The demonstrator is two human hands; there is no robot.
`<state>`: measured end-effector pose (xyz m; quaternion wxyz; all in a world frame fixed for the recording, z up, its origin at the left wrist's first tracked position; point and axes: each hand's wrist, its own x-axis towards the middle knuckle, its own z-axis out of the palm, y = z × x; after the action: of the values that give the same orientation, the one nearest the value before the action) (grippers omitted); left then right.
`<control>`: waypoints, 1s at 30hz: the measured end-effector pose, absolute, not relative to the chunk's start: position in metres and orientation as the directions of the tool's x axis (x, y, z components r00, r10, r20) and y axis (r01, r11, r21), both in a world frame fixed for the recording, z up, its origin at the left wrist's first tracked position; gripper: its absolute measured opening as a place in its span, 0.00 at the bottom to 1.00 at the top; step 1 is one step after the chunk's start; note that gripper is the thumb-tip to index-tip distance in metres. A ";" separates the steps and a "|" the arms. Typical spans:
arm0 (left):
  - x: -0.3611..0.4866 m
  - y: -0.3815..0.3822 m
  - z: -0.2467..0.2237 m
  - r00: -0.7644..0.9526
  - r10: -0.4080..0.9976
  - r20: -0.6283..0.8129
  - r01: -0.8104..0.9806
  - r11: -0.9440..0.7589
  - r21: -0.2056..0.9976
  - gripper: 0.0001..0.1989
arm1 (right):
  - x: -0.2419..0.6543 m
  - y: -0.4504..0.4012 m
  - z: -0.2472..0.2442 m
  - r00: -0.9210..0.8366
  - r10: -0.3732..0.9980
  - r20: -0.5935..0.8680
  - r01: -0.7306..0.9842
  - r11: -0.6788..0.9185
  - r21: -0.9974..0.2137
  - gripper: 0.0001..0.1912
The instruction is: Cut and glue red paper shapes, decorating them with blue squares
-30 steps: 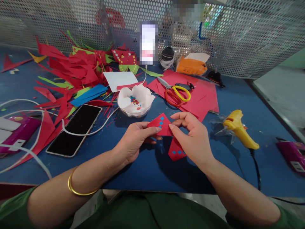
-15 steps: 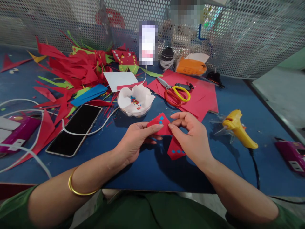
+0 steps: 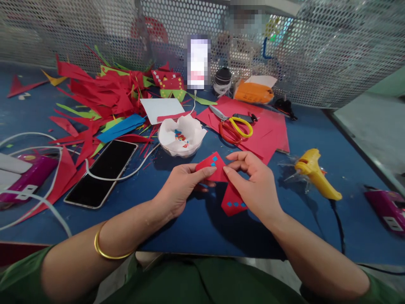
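A folded red paper piece (image 3: 221, 174) with small blue squares stuck on it is held over the blue table. My left hand (image 3: 180, 185) pinches its left corner, thumb on top beside two blue squares. My right hand (image 3: 255, 179) grips the piece's right side between thumb and fingers. The lower flap, with a row of blue squares, hangs partly under my right hand. Just beyond my hands stands a bowl (image 3: 164, 145) lined with white paper, holding tiny coloured bits.
Scissors (image 3: 236, 126) rest on red sheets (image 3: 272, 131). A yellow glue gun (image 3: 318, 173) lies right. At left are a dark phone (image 3: 103, 175), a white cable and red scraps (image 3: 104, 90). A lit phone (image 3: 198, 63) stands against the mesh (image 3: 171, 21).
The view has shifted slightly, so the table objects appear a little lower and the left ones further right. Both hands keep their hold on the red paper.
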<state>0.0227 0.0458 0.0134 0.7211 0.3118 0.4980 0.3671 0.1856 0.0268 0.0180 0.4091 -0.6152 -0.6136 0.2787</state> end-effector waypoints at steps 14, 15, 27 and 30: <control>0.019 0.047 0.012 0.268 0.842 -0.469 -0.275 0.533 0.800 0.19 | 0.201 0.034 0.030 0.075 0.994 0.077 0.483 0.031 -0.875 0.11; 0.019 0.047 0.013 0.266 0.843 -0.467 -0.269 0.530 0.804 0.19 | 0.202 0.035 0.031 0.100 0.991 0.091 0.484 0.032 -0.875 0.11; 0.022 0.048 0.012 0.237 0.851 -0.470 -0.228 0.519 0.824 0.10 | 0.193 0.031 0.026 0.034 0.998 0.059 0.489 0.034 -0.871 0.10; 0.021 0.047 0.013 0.246 0.849 -0.467 -0.235 0.520 0.822 0.11 | 0.194 0.031 0.027 0.045 0.997 0.066 0.494 0.035 -0.869 0.10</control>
<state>0.0212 0.0475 0.0128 0.7232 0.3159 0.4865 0.3747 0.1936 0.0310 0.0269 0.3837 -0.6125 -0.6085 0.3276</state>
